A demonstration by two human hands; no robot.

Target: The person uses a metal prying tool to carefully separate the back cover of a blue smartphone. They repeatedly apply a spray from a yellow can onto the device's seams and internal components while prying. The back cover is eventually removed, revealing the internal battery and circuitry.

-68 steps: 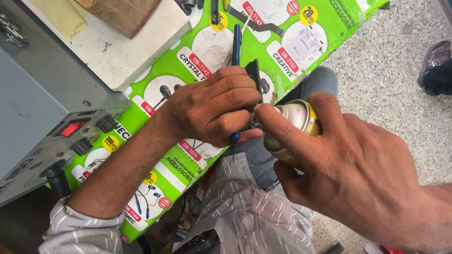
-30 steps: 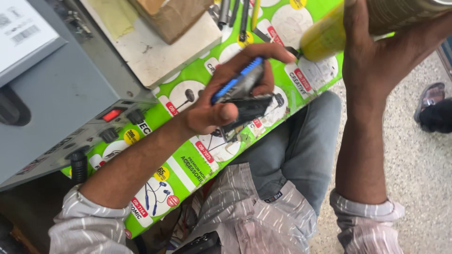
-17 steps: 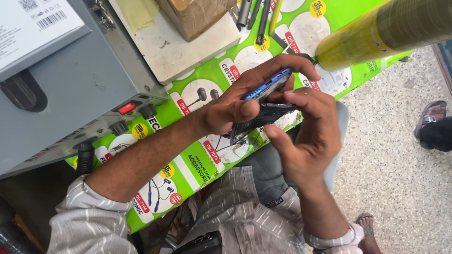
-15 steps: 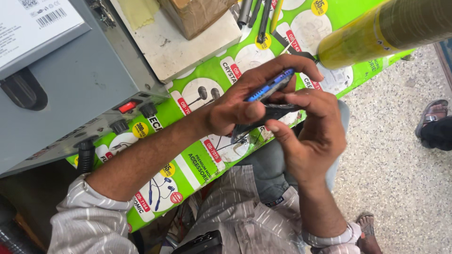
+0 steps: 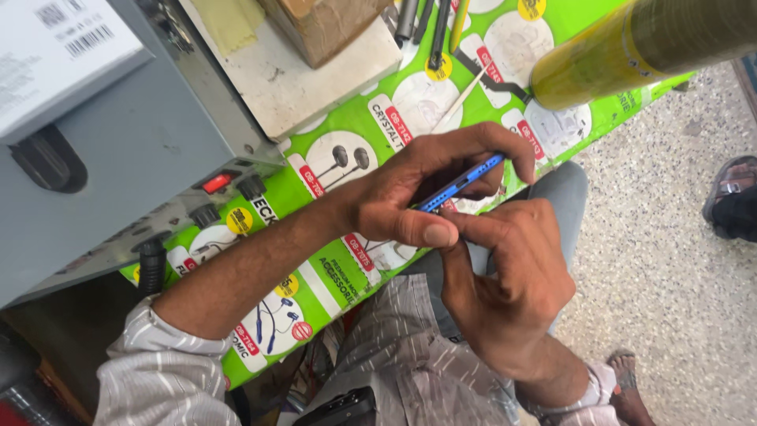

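Note:
My left hand (image 5: 418, 193) grips a slim phone with a blue frame (image 5: 461, 181), held edge-on above the green printed worktop (image 5: 355, 268). Fingers wrap over its top and the thumb presses along its lower edge. My right hand (image 5: 509, 280) comes up from below, its fingertips meeting the phone's near end beside my left thumb. Most of the phone is hidden inside the two hands.
A yellow-green spray can (image 5: 631, 47) stands at the top right on the worktop. A grey machine (image 5: 118, 158) with a red switch fills the left. Tools (image 5: 430, 24) and a cardboard box (image 5: 331, 24) lie at the top. Another person's sandalled foot (image 5: 729, 205) rests on the speckled floor.
My right hand put the spray can down at the top right and came back to the phone. The phone has turned edge-on in my left hand.

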